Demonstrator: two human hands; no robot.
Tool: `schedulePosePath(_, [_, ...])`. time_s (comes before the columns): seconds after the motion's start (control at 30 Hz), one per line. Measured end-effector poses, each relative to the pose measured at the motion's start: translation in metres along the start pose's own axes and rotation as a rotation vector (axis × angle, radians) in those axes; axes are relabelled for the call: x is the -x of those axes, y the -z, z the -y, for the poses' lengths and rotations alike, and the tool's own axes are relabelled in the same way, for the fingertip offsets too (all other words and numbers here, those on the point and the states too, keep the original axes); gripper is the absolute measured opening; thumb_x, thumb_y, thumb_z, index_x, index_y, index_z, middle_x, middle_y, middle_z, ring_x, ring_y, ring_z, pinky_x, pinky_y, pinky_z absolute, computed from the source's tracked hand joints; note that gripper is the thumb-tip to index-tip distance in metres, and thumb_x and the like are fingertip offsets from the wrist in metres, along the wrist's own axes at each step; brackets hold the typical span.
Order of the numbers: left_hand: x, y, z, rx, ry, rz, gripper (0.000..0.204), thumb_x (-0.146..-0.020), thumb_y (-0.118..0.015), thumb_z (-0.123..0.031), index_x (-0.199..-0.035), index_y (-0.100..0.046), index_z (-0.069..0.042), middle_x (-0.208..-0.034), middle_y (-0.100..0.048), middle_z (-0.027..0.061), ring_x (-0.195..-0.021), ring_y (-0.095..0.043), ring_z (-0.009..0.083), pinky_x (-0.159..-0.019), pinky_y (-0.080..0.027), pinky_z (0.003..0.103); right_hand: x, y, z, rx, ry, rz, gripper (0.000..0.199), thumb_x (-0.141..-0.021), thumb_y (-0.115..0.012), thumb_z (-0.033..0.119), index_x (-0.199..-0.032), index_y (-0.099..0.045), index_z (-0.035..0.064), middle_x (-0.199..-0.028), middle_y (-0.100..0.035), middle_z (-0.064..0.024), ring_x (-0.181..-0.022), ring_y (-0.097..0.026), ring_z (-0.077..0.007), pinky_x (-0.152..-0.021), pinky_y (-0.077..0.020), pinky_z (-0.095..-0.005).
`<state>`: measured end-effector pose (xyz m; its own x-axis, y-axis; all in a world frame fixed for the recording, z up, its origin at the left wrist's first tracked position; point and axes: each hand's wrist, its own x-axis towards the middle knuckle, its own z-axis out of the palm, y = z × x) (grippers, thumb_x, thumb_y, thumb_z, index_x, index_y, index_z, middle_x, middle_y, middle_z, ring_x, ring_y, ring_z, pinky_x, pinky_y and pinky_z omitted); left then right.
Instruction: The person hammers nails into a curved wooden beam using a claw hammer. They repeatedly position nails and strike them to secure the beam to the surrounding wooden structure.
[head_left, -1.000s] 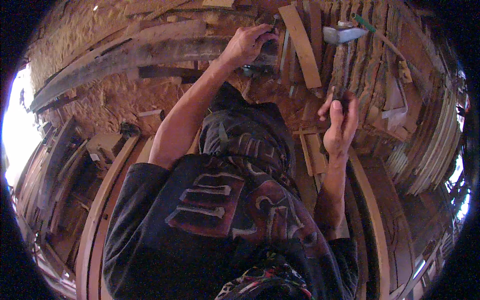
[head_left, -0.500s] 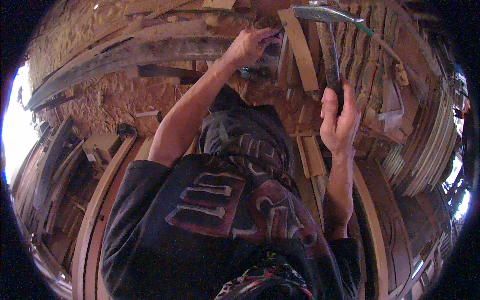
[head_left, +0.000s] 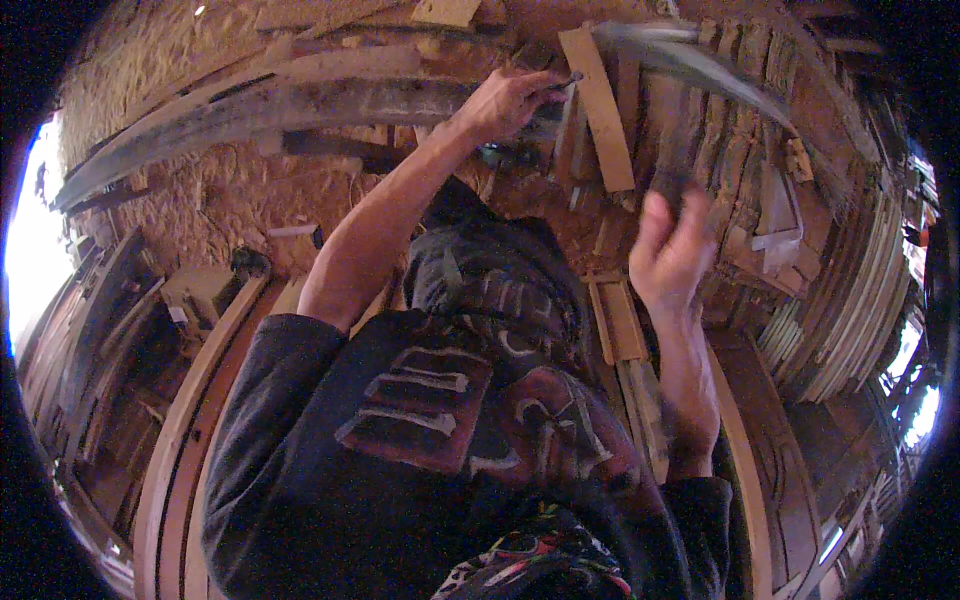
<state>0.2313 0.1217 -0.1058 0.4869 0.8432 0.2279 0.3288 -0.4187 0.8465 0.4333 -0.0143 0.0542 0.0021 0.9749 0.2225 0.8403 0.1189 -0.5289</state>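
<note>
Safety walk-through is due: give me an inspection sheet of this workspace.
Surface: ground covered in sawdust and chips.
Job's things: long dark curved plank; hammer, motion-blurred.
Clutter: short board, offcuts, curved strips stacked at right.
Hands: left hand rests on the plank, fingers pinching a small thin object; right hand grips the hammer handle.
Cables: nothing seen.
Surroundings: bent wooden rails at left; daylight at both edges.

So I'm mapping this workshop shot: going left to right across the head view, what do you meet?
Bright opening → long curved dark plank → left hand pinching a small thin object → light wooden slat → right hand gripping a blurred tool handle → stacked curved strips.
</note>
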Motion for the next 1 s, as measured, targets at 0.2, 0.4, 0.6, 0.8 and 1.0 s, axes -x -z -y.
schedulePosePath(0.2, [0.01,0.0,0.007,-0.009,0.002,-0.011,0.023,-0.088,-0.064,-0.005,-0.11,-0.065,-0.002,-0.097,-0.07,0.02,-0.091,-0.067,0.0399,-0.076,-0.056,0.045,-0.009,0.007,0.009,-0.038,-0.001,0.035,0.032,-0.097,-0.062,0.022,-0.12,-0.055,0.0015,-0.083,-0.067,-0.0249,-0.074,-0.067,-0.0435,-0.06,-0.0527,-0.0489])
schedulePosePath(0.4, [0.007,0.0,0.0,-0.004,0.064,0.005,0.025,-0.087,-0.065,-0.004,-0.111,-0.064,-0.002,-0.097,-0.071,0.0189,-0.093,-0.068,0.039,-0.076,-0.057,0.045,-0.02,0.01,0.006,0.159,-0.224,0.431,0.032,-0.097,-0.061,0.021,-0.119,-0.054,-0.0013,-0.091,-0.066,-0.0267,-0.082,-0.066,-0.0463,-0.066,-0.0522,-0.0492])
schedulePosePath(0.6, [-0.003,-0.006,0.016,0.017,0.04,-0.005,0.022,-0.088,-0.066,-0.008,-0.11,-0.065,-0.005,-0.102,-0.071,0.0178,-0.093,-0.068,0.0386,-0.075,-0.057,0.045,-0.009,-0.006,-0.005,0.027,-0.077,0.093,0.039,-0.098,-0.058,0.03,-0.123,-0.055,-0.0004,-0.099,-0.066,-0.029,-0.078,-0.066,-0.0459,-0.064,-0.0517,-0.0531])
schedulePosePath(0.8, [-0.008,-0.007,0.021,-0.058,-0.007,-0.023,0.023,-0.09,-0.065,-0.009,-0.113,-0.065,-0.008,-0.101,-0.072,0.0157,-0.092,-0.068,0.0376,-0.075,-0.058,0.043,-0.014,0.006,-0.013,-0.002,-0.356,0.285,0.041,-0.1,-0.056,0.028,-0.126,-0.053,-0.0029,-0.102,-0.066,-0.029,-0.085,-0.065,-0.0471,-0.067,-0.053,-0.0506])
schedulePosePath(1.0, [0.001,-0.006,0.033,0.032,-0.221,-0.113,0.018,-0.09,-0.066,-0.009,-0.108,-0.069,-0.01,-0.103,-0.071,0.0128,-0.086,-0.069,0.0346,-0.074,-0.058,0.041,0.047,-0.009,-0.052,-0.334,-0.531,0.163,0.035,-0.103,-0.052,0.021,-0.129,-0.052,-0.0008,-0.095,-0.058,-0.015,-0.084,-0.057,-0.0287,-0.07,-0.0459,-0.035])
